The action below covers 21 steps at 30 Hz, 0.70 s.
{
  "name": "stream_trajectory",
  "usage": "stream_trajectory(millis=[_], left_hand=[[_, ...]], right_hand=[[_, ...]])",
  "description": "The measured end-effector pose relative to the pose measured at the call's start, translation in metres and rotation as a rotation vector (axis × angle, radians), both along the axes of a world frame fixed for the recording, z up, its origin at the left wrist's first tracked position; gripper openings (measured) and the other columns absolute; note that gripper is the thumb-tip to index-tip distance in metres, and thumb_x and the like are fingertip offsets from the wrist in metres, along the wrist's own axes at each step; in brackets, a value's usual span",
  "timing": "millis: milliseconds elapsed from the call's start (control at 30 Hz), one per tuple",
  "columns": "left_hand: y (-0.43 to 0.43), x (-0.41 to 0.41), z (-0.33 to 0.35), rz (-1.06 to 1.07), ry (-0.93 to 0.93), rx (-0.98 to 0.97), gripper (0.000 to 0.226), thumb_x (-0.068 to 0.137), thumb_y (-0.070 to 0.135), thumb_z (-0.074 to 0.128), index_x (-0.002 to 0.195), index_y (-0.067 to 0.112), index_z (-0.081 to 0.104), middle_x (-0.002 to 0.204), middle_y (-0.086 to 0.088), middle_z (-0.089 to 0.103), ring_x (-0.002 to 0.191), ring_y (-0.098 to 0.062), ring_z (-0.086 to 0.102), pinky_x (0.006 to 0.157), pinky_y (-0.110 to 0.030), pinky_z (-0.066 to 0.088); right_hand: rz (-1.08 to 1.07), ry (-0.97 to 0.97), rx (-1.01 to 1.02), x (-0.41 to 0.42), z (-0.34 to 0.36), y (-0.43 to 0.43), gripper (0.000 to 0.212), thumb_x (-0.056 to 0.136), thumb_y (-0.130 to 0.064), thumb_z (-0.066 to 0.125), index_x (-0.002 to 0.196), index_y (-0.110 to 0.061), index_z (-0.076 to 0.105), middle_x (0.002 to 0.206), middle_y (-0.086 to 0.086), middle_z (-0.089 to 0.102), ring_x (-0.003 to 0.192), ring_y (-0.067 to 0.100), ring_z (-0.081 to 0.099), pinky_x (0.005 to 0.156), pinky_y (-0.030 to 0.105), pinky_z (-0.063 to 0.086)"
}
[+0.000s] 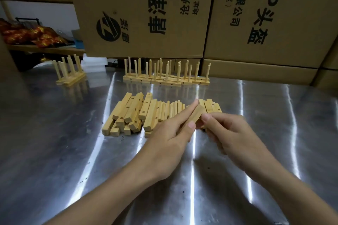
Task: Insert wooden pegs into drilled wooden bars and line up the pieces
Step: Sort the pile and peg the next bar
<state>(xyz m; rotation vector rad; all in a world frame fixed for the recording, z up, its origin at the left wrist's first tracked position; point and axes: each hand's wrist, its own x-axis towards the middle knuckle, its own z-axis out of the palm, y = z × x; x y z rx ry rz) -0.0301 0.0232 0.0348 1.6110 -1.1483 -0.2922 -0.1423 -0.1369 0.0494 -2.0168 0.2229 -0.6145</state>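
One bar (195,117) slants away rightward between left hand (173,135) and right hand (229,133)

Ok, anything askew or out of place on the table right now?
Yes: the small group of pegged bars at back left stands apart from the main row, angled to it. The loose bars lie jumbled on their left side. Nothing looks broken.

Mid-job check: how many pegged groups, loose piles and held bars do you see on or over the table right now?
Pegged groups: 2 (left group, back group)
Loose pile: 1
Held bar: 1
Total: 4
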Motion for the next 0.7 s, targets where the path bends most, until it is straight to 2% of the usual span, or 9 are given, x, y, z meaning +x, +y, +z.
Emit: stream_trajectory(millis=[67, 100, 233, 333, 367, 433, 500, 567, 700], left_hand=[[-0.004, 0.006, -0.004, 0.028, 0.073, -0.031, 0.050, 0.113, 0.038, 0.044, 0.161, 0.049, 0.036, 0.099, 0.032, 0.023, 0.087, 0.005, 0.019, 0.097, -0.056, 0.054], [-0.005, 0.010, -0.004, 0.033, 0.115, -0.038, 0.049, 0.113, 0.038, 0.045, 0.160, 0.050, 0.037, 0.083, 0.027, 0.033, 0.060, 0.000, 0.046, 0.068, -0.043, 0.058], [-0.006, 0.015, -0.008, 0.040, 0.165, -0.009, 0.045, 0.115, 0.038, 0.043, 0.156, 0.055, 0.041, 0.080, 0.006, 0.051, 0.053, -0.003, 0.041, 0.043, -0.022, 0.036], [-0.011, 0.007, -0.011, 0.081, 0.174, 0.013, 0.042, 0.114, 0.041, 0.040, 0.150, 0.064, 0.041, 0.088, 0.003, 0.062, 0.058, -0.008, 0.057, 0.052, -0.028, 0.047], [-0.013, 0.003, -0.011, 0.107, 0.195, 0.008, 0.043, 0.114, 0.040, 0.041, 0.152, 0.061, 0.041, 0.104, 0.000, 0.071, 0.077, -0.016, 0.072, 0.066, -0.043, 0.060], [-0.013, -0.003, -0.013, 0.128, 0.227, 0.016, 0.046, 0.114, 0.039, 0.041, 0.157, 0.055, 0.038, 0.148, -0.003, 0.059, 0.131, -0.028, 0.058, 0.111, -0.063, 0.042], [-0.013, -0.006, -0.019, 0.135, 0.090, 0.011, 0.050, 0.113, 0.041, 0.040, 0.160, 0.055, 0.030, 0.154, 0.027, 0.052, 0.142, 0.006, 0.044, 0.124, -0.034, 0.036], [-0.015, -0.009, -0.023, 0.171, -0.019, 0.049, 0.052, 0.112, 0.044, 0.038, 0.161, 0.057, 0.023, 0.133, 0.044, 0.055, 0.127, 0.029, 0.040, 0.104, 0.002, 0.032], [-0.017, -0.016, -0.024, 0.251, -0.078, 0.018, 0.052, 0.110, 0.048, 0.033, 0.157, 0.062, 0.015, 0.137, 0.044, 0.048, 0.124, 0.032, 0.039, 0.095, 0.009, 0.025]], right_hand=[[-0.148, -0.027, -0.343, -0.002, -0.005, 0.001, 0.042, 0.105, -0.053, 0.046, 0.081, -0.027, 0.068, 0.062, -0.009, 0.055, 0.058, 0.009, 0.049, 0.057, 0.032, 0.039], [-0.208, -0.018, -0.447, -0.003, -0.009, 0.001, 0.046, 0.106, -0.057, 0.040, 0.080, -0.027, 0.063, 0.064, -0.008, 0.058, 0.061, 0.011, 0.054, 0.059, 0.037, 0.043], [-0.339, 0.030, -0.578, -0.004, -0.014, 0.007, 0.046, 0.108, -0.057, 0.027, 0.085, -0.025, 0.052, 0.069, -0.008, 0.058, 0.065, 0.016, 0.056, 0.059, 0.042, 0.045], [-0.397, 0.070, -0.709, 0.001, -0.014, 0.021, 0.030, 0.110, -0.044, 0.030, 0.089, -0.029, 0.046, 0.076, -0.009, 0.053, 0.071, 0.017, 0.053, 0.065, 0.044, 0.045], [-0.371, 0.072, -0.680, 0.003, -0.016, 0.027, 0.027, 0.109, -0.043, 0.032, 0.088, -0.031, 0.044, 0.078, -0.011, 0.051, 0.074, 0.015, 0.051, 0.067, 0.040, 0.042], [-0.348, 0.127, -0.634, 0.009, -0.022, 0.036, 0.019, 0.105, -0.040, 0.042, 0.088, -0.035, 0.035, 0.080, -0.013, 0.047, 0.075, 0.009, 0.048, 0.061, 0.030, 0.033], [-0.366, 0.207, -0.610, 0.015, -0.028, 0.037, 0.027, 0.099, -0.035, 0.052, 0.087, -0.034, 0.028, 0.079, -0.012, 0.048, 0.070, 0.006, 0.047, 0.054, 0.022, 0.028], [-0.415, 0.255, -0.568, 0.021, -0.030, 0.032, 0.029, 0.098, -0.033, 0.056, 0.084, -0.032, 0.031, 0.074, -0.009, 0.052, 0.063, 0.008, 0.048, 0.050, 0.020, 0.031], [-0.461, 0.234, -0.573, 0.029, -0.030, 0.028, 0.035, 0.094, -0.035, 0.063, 0.075, -0.028, 0.035, 0.066, -0.010, 0.051, 0.058, 0.009, 0.045, 0.046, 0.025, 0.030]])
